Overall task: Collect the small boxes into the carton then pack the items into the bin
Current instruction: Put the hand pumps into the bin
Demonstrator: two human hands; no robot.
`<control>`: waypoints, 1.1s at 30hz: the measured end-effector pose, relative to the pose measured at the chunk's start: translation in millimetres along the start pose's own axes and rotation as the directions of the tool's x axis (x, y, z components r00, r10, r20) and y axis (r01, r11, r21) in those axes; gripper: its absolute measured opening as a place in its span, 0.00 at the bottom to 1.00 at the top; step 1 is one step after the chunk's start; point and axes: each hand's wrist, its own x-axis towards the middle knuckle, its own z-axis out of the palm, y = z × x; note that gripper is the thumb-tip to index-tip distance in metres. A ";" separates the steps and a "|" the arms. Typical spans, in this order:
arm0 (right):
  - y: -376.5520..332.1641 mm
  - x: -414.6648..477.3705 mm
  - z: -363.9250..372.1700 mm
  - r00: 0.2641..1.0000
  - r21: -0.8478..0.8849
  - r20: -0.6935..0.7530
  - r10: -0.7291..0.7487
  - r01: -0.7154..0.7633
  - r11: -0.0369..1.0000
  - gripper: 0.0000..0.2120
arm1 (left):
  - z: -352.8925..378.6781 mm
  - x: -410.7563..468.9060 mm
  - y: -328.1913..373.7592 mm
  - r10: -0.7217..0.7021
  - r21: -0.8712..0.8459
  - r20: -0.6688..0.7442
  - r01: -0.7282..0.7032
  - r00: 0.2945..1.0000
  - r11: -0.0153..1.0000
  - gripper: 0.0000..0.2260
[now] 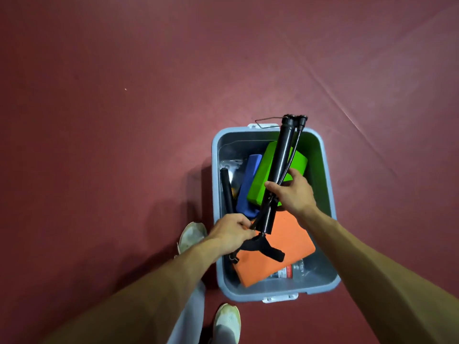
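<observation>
Two hands hold a black bar [279,160] above the grey plastic bin [215,170]. Its long axis slants from the near left to the far right, and the capped top reaches past the bin's far rim. The right hand [293,192] has its fingers wrapped around the bar's middle and a thin cord [294,148] that bows out beside it. The left hand [233,232] pinches the lower end, where a black webbing strap [269,252] hangs. Both forearms reach forward. Inside the round-cornered bin lie a green foam block [260,180], an orange foam block [293,234], a blue roll [248,184] and a matte black tube [227,187].
</observation>
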 end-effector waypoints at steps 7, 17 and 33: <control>13.1 56.2 43.5 0.951 -0.146 0.170 0.257 -0.234 0.961 0.12 | -29.9 50.5 -18.0 0.031 0.150 0.119 -0.049 0.992 0.987 0.03; 12.5 107.9 64.9 0.970 0.008 0.077 0.229 -0.231 0.973 0.13 | -38.2 103.3 -12.3 0.001 0.107 -0.032 0.002 0.999 0.994 0.05; 65.0 96.9 14.7 0.986 -0.140 0.145 0.080 -0.060 0.988 0.26 | 29.2 99.5 -6.8 -0.037 0.283 0.075 0.015 0.996 0.959 0.09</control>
